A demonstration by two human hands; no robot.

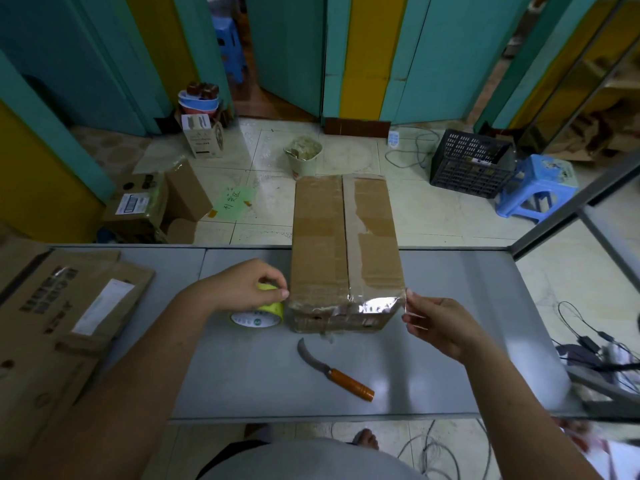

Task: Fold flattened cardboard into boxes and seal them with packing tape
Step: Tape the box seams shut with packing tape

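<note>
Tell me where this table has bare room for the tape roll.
The table is bare right of the box, past the right hand pinching the tape end, and along the near edge below the knife. Crowded: the left end under flattened cardboard, and the spot left of the box, where the left hand holds the tape roll.

Teal wall panels alternate with yellow strips, and a narrow doorway opens between them. The pale tiled floor carries a black plastic crate, a blue stool, a full bin and loose cables, all under soft, even light. A grey table spans the foreground, faintly glossy.
</note>
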